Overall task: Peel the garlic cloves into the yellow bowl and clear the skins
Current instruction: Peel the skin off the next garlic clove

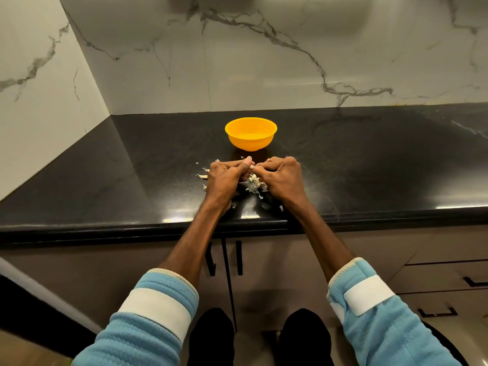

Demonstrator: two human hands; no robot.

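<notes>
A yellow bowl (250, 133) stands upright on the black counter (105, 186), just behind my hands. My left hand (225, 178) and my right hand (281, 178) meet fingertip to fingertip over the counter, both pinching a small pale garlic clove (251, 167) that is mostly hidden by the fingers. Under and between the hands lies a pile of papery garlic skins (254, 184). More loose skins (202, 176) lie scattered left of my left hand and near the counter's front edge. The inside of the bowl is hard to read from here.
A marble wall rises behind the counter and along its left side. The counter's front edge (158, 228) runs across below my wrists, with brown cabinet doors and black handles (239, 257) beneath. Drawers (449, 276) sit at the lower right.
</notes>
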